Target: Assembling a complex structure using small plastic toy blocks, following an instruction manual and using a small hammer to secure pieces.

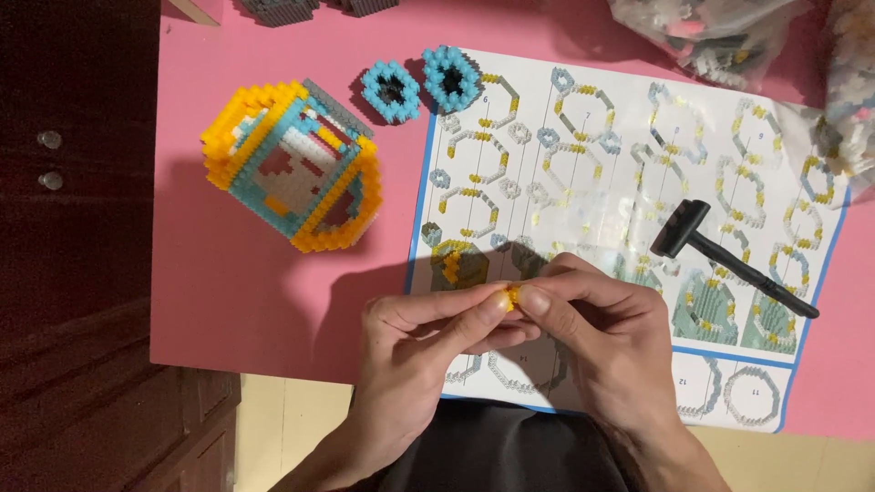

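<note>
Left hand (415,342), right hand (602,333) both pinched on yellow brick piece (513,295), over instruction sheet (629,137) near table edge (255,369).

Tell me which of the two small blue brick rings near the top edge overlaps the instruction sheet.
The right blue ring: its lower right edge lies over the instruction sheet's top-left corner. The left blue ring sits wholly on the pink table.

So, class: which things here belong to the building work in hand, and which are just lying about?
In use:
left hand
right hand
yellow piece
instruction sheet

Lying about:
block model
two blue rings
black hammer
bags of pieces
</note>
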